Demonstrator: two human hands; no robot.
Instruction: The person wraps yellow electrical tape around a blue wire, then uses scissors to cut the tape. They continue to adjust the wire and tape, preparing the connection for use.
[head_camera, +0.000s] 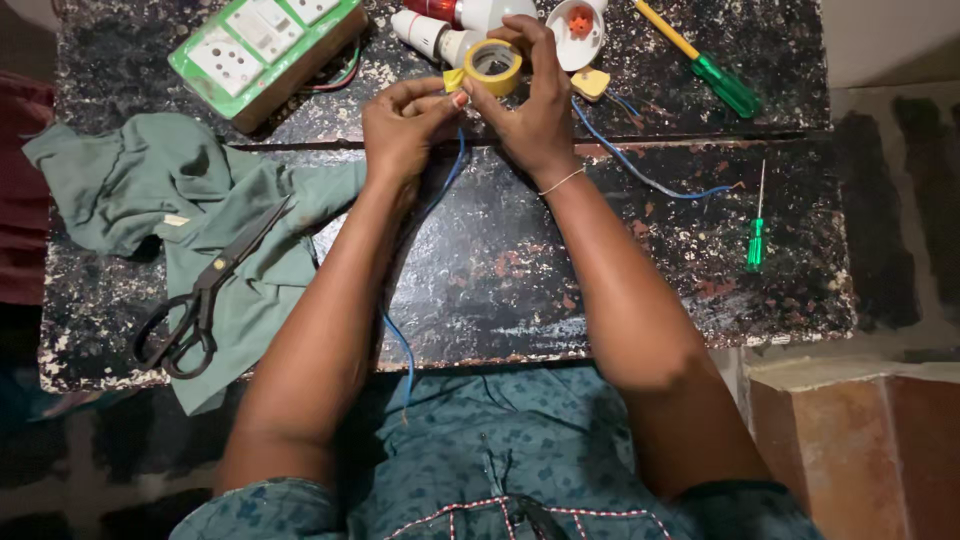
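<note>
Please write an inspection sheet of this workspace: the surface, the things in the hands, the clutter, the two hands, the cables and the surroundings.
Surface: dark worn table, paint flaking, with a seam across it.
Things in hand: yellow tape roll in the right hand; its loose end and a blue wire at the left hand.
Clutter: black scissors on a green cloth; green socket board; white bulbs; white lamp holder; yellow-green screwdriver; small green tester screwdriver.
Hands: both bare, fingers pinched together over the tape.
Cables: blue wire runs down off the table edge; a second blue wire lies at the right.
Surroundings: brown block at the lower right.
</note>
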